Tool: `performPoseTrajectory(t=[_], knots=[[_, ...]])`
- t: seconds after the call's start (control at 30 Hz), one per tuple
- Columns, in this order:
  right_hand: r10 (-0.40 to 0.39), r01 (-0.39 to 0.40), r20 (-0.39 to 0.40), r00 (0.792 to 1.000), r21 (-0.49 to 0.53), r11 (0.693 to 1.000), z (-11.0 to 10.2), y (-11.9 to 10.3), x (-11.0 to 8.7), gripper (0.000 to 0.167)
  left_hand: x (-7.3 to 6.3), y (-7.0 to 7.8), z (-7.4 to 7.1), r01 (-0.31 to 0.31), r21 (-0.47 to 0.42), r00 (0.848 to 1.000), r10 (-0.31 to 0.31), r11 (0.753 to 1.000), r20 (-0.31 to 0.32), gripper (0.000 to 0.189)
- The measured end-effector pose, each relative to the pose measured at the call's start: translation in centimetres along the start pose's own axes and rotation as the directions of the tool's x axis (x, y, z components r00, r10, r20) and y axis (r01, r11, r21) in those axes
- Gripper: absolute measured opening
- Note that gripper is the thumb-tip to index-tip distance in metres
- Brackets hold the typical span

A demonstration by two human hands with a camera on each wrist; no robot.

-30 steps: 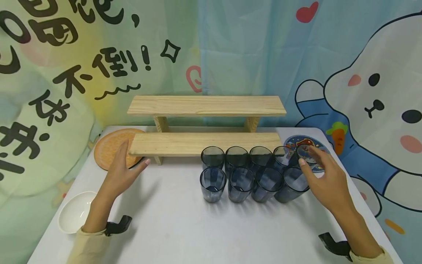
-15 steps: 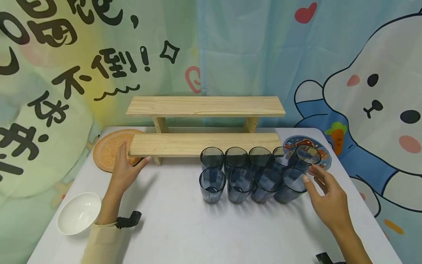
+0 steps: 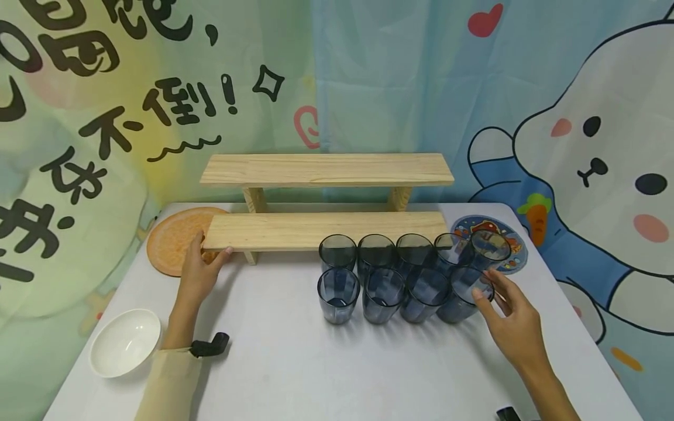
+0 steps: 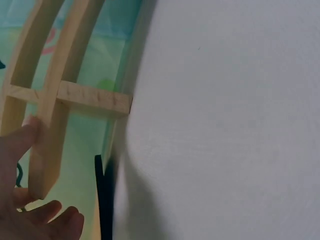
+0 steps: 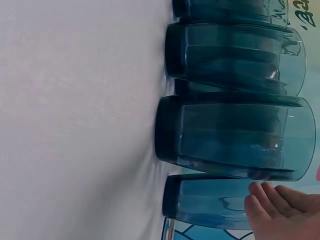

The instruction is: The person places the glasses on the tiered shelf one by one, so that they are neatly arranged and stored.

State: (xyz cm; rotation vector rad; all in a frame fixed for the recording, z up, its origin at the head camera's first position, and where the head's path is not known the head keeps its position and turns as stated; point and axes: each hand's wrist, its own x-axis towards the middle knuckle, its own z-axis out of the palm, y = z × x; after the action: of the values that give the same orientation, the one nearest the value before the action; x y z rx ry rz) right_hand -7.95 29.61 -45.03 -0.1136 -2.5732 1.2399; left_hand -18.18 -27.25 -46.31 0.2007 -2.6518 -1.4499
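Note:
Several blue-grey glass tumblers stand upright in two close rows before a two-tier wooden shelf. My left hand grips the left end of the lower board, thumb at its front edge; the left wrist view shows the thumb on the board and the fingers around its end. My right hand is beside the rightmost front tumbler, thumb and fingers near its rim, not closed round it. In the right wrist view, the fingers lie in front of another tumbler; contact is unclear.
An orange round mat lies at the table's back left, partly behind the left hand. Nearer the left edge sits a white bowl. A blue patterned round mat lies back right, behind the tumblers. A printed curtain hangs behind.
My right hand has left the rightmost back tumbler and moved nearer to the rightmost front one. My left hand has closed in on the lower board's end.

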Motion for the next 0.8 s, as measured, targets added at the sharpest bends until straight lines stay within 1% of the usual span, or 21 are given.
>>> performPoseTrajectory(t=[0.13, 0.27, 0.37, 0.47, 0.57, 0.67, 0.8], knots=[[0.005, -0.005, 0.026, 1.000, 0.014, 1.000, 0.2, 0.2, 0.0, 0.072, 0.2, -0.5, 0.1, -0.027, -0.039, 1.000, 0.027, 0.999, 0.003, 0.093], [0.031, -0.033, 0.060, 0.998, 0.042, 0.999, 0.3, 0.2, 0.0, 0.080, 0.3, -0.7, 0.3, -0.047, -0.073, 0.999, 0.047, 0.996, 0.005, 0.089], [0.050, -0.054, 0.088, 0.995, 0.047, 0.997, 0.4, 0.3, -0.1, 0.088, 0.3, -0.8, 0.5, -0.048, -0.078, 0.999, 0.048, 0.996, -0.001, 0.087], [0.049, -0.055, 0.105, 0.993, 0.060, 0.997, 0.7, 0.5, -0.1, 0.092, 0.3, -0.7, 0.6, -0.044, -0.077, 0.999, 0.043, 0.996, -0.005, 0.086], [0.036, -0.046, 0.111, 0.993, 0.084, 0.995, 0.8, 0.9, 0.0, 0.092, 0.3, -0.6, 0.6, -0.028, -0.067, 1.000, 0.028, 0.997, -0.003, 0.086], [0.029, -0.041, 0.106, 0.994, 0.114, 0.993, 1.0, 1.2, 0.1, 0.089, 0.3, -0.7, 0.7, -0.020, -0.067, 1.000, 0.020, 0.998, 0.000, 0.086], [0.030, -0.043, 0.091, 0.995, 0.143, 0.989, 1.2, 1.5, 0.1, 0.084, 0.4, -0.9, 0.7, -0.024, -0.067, 1.000, 0.024, 0.997, 0.003, 0.087]])
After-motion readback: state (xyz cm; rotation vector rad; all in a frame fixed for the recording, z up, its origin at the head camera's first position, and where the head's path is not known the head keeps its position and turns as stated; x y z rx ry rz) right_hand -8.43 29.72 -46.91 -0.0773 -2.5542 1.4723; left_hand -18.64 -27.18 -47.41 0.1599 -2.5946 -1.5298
